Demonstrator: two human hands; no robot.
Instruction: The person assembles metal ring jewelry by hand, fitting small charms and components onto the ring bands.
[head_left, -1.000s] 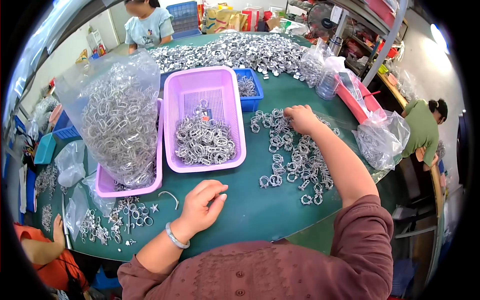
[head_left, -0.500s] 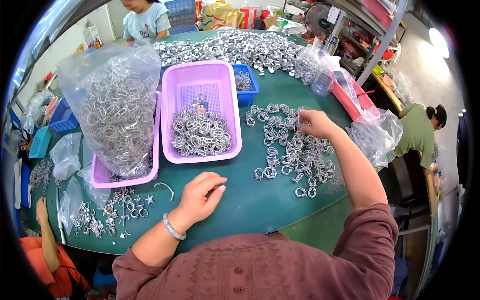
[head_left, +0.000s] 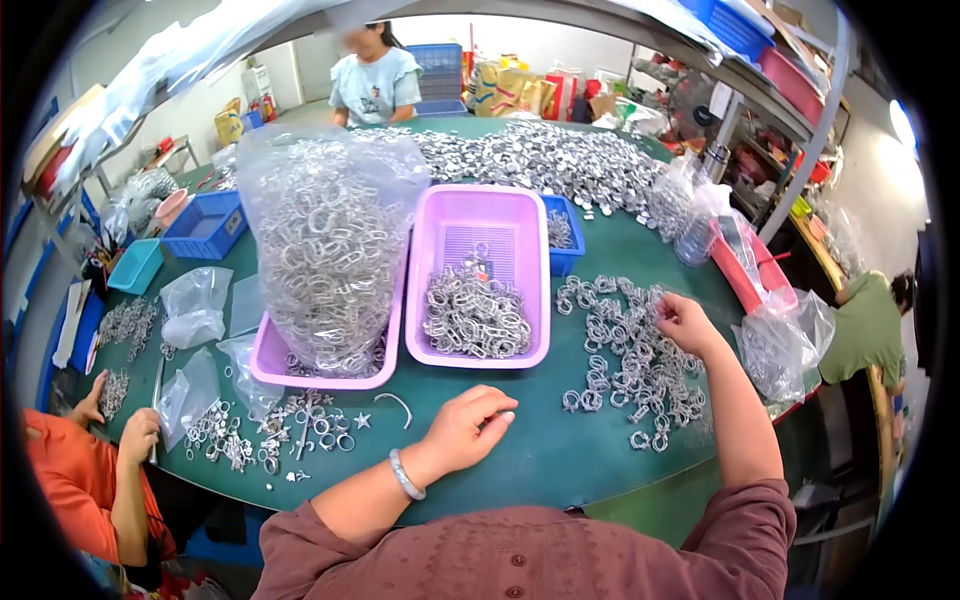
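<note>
A spread-out pile of small silver metal ring-shaped pieces (head_left: 640, 360) lies on the green table to the right. At its upper right edge is my right hand (head_left: 684, 324), fingers bent and pressed together; what they may pinch is too small or hidden. My left hand (head_left: 466, 430) rests on the table in front of the lilac basket (head_left: 425, 355), loosely curved, thumb apart from the fingers, with nothing seen in it. That basket holds a heap of similar silver pieces (head_left: 478, 318). Left of it, a large clear bag (head_left: 325, 240) full of such pieces stands in another lilac basket (head_left: 300, 378).
Flat silver pieces (head_left: 560, 155) cover the table's far side. A small blue bin (head_left: 562, 262) stands behind the lilac basket. Loose rings and stars (head_left: 270, 430) lie at left, near a co-worker in orange (head_left: 75, 490). A red tray (head_left: 750, 270) stands at right.
The view has shifted, so the table appears lower and farther right. My right hand remains at the pile's edge, my left on the table. The orange-clad co-worker's second hand now shows, on a thin rod.
</note>
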